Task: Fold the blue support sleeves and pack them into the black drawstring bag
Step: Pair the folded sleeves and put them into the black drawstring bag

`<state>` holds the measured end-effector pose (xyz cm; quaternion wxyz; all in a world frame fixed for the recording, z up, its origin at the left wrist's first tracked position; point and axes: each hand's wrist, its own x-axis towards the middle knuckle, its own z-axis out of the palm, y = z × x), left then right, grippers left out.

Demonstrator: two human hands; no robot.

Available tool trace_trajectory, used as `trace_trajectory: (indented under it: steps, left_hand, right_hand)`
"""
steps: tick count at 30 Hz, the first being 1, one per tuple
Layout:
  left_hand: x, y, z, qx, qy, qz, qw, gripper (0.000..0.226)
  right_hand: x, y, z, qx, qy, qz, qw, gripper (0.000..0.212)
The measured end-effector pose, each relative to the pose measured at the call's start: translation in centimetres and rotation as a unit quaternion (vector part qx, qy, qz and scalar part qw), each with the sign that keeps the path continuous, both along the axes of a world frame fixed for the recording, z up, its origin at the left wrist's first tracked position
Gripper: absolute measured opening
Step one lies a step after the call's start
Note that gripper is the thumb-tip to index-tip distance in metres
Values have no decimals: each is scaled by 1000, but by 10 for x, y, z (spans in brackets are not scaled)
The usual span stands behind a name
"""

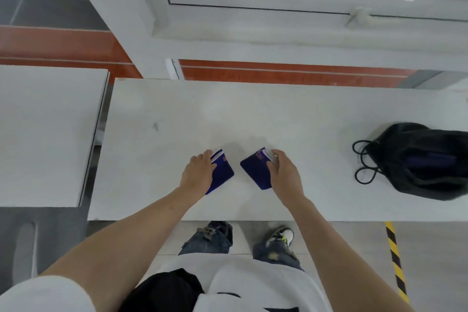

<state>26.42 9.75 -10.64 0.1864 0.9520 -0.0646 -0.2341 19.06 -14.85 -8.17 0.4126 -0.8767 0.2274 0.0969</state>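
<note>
Two folded blue support sleeves lie on the white table (pixel 177 114), near its front edge. My left hand (pixel 198 172) rests on the left sleeve (pixel 222 172), fingers over its outer edge. My right hand (pixel 283 172) grips the right sleeve (pixel 255 167) at its white-trimmed outer edge. The sleeves lie apart, angled toward each other. The black drawstring bag (pixel 425 162) lies at the table's right end, mouth toward me, with something dark blue inside; its cord (pixel 363 159) loops out to the left.
A second white table (pixel 45 129) stands to the left across a narrow gap. A window frame (pixel 253 20) and a red-striped wall run behind the table. Yellow-black tape (pixel 396 258) marks the floor at the right.
</note>
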Motion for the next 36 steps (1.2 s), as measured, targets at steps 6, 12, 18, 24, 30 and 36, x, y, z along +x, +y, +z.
trace_trajectory:
  steps: [6,12,18,24,30,36]
  left_hand:
    - [-28,-98,46,-96,-62,-49,992,45]
    - [-85,-210,70,-169,-101,-131,972,48]
    - [-153,-319,79,-248,-76,-111,960,44]
    - [-175,-402,93,-290,-94,-121,945,33]
    - [-157,-477,105,-334,-115,-102,930,31]
    - [-121,-541,105,-343,-105,-76,930,32]
  right_hand:
    - [-51,-71,37,38,-68,-69,995,29]
    - [-125,-166,63,38,-127,-128,983,25]
    - [-206,-255,73,52,-153,-202,966,27]
    - [-250,-319,97,122,-189,-275,935,22]
    - [-230,-390,107,100,-221,-301,922,22]
    - [-191,-459,113,82,-214,-294,928,21]
